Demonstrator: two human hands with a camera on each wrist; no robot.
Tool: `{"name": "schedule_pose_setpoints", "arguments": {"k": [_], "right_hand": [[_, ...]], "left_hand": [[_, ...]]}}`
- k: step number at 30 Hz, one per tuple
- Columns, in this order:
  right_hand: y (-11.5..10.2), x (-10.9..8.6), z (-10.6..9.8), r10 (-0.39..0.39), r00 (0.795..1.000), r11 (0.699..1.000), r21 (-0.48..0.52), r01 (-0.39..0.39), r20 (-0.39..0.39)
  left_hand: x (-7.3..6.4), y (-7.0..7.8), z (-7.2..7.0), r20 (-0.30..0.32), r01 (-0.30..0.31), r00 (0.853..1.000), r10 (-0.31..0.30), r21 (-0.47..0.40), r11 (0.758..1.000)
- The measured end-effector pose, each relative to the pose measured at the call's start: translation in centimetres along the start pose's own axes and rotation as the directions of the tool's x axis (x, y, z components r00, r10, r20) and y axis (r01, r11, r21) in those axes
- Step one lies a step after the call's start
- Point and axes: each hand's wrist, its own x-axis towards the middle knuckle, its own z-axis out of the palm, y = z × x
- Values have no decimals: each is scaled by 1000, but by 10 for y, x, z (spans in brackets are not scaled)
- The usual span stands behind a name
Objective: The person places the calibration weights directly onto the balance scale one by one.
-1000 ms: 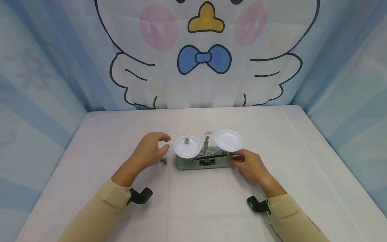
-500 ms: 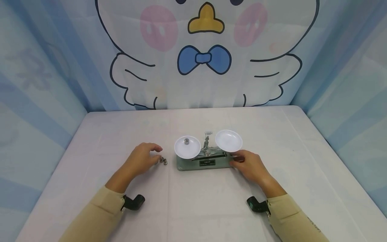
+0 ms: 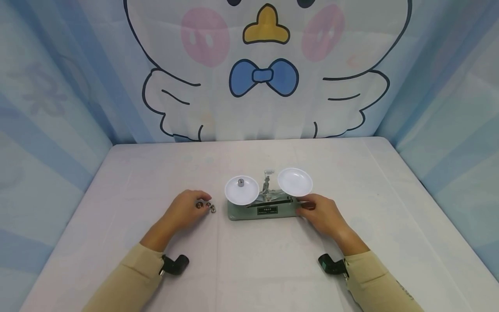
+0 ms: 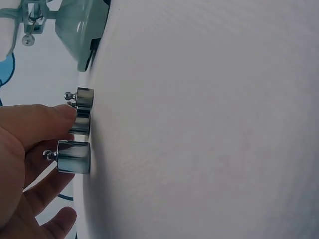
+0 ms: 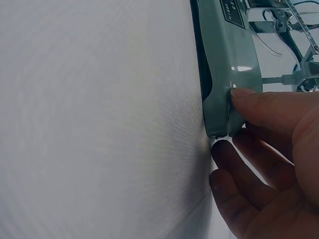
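A green balance scale [image 3: 241, 212] carries two white pans. One metal weight [image 3: 241, 183] stands on the left pan [image 3: 235, 197], while the right pan [image 3: 295, 182] bears nothing. My left hand [image 3: 186, 209] is at several knobbed weights on the table, left of the scale. In the left wrist view, its thumb and finger pinch the middle weight [image 4: 82, 125], partly hidden behind the thumb. A larger weight [image 4: 74, 157] stands nearer the palm, and another weight [image 4: 85, 98] is beyond the thumb. My right hand [image 3: 322, 212] grips the right end of the scale's base [image 5: 224, 99], thumb on its front.
A white cloth covers the table [image 3: 249, 268]. Behind it hangs a curtain [image 3: 218, 112] with a cartoon print, and blue-and-white curtains flank both sides. Each wrist carries a black camera mount [image 3: 176, 264].
My left hand has drawn back from beside the left pan, down to the weights on the table, and its fingers have closed in. The right hand stays on the scale's base.
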Motion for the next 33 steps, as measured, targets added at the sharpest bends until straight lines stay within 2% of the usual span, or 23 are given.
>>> {"name": "schedule_pose_setpoints", "arguments": {"k": [10, 16, 24, 33], "right_hand": [[0, -1, -1, -9, 1000, 1000, -4, 9, -2], [0, -1, 0, -11, 1000, 1000, -6, 11, -2], [0, 0, 0, -17, 1000, 1000, -17, 17, 1], [0, 0, 0, -8, 1000, 1000, -13, 8, -4]], "left_hand": [[2, 0, 5, 6, 2, 1000, -2, 26, 1000], [1, 3, 5, -1, 17, 1000, -16, 55, 998], [0, 5, 2, -18, 3, 1000, -1, 94, 996], [-4, 10, -4, -75, -11, 997, 18, 91, 996]]}}
